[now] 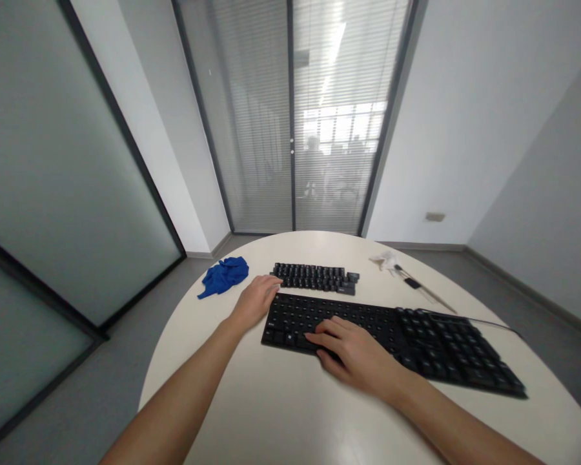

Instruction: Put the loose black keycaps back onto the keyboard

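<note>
While right hand (351, 352) rests, fingers loosely bent, on black keyboard (397, 326) at nine o'clock, left hand (257, 298) half-curls at keyboard's ten; whether either grips anything, cannot tell. Keycaps (312, 276) at keyboard's eleven.

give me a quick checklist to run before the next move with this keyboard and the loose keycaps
1. Keyboard fully on the table: ok.
2. Loose keycaps grouped in rows beyond the keyboard: ok.
3. Keyboard's left part fully capped: not ok, many keys lack caps.
4. Right hand clear of the keyboard: not ok, it is over the left half.
5. Left hand holding a keycap: cannot tell.
6. Blue cloth apart from the keyboard: ok.
</note>
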`<state>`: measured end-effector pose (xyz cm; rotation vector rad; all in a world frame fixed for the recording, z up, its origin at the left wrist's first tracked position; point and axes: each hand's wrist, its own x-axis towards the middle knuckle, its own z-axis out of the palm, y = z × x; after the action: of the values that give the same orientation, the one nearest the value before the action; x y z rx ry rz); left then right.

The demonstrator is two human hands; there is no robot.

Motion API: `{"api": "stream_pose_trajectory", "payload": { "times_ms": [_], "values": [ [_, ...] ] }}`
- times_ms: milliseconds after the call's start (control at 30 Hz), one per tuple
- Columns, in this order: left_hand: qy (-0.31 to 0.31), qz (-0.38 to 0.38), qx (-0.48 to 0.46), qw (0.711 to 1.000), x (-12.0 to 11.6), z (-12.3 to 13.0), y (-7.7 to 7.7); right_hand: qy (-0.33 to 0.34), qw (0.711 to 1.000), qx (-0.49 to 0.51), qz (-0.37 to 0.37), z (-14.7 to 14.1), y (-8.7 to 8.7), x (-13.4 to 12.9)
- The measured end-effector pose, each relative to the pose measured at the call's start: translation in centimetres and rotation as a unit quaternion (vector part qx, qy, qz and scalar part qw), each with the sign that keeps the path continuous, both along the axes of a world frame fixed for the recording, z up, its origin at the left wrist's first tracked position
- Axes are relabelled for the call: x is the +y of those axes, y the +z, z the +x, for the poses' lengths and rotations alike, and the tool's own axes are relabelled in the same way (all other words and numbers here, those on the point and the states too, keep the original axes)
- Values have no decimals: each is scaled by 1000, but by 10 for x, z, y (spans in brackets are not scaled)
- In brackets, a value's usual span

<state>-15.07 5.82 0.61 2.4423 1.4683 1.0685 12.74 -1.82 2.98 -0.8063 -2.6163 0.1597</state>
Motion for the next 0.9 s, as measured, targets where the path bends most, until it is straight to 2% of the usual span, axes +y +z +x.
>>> {"api": "stream_pose_trajectory", "payload": {
  "times_ms": [200,667,900],
  "values": [
    [-54,-5,41,998,7,0,-5,10,1000,12,4,1,-2,2],
    [19,-22,71,997,2,1,3,28,999,19,-6,7,-1,4],
    [21,-50,85,995,2,6,5,27,999,12,-11,8,-1,4]
  ]
}}
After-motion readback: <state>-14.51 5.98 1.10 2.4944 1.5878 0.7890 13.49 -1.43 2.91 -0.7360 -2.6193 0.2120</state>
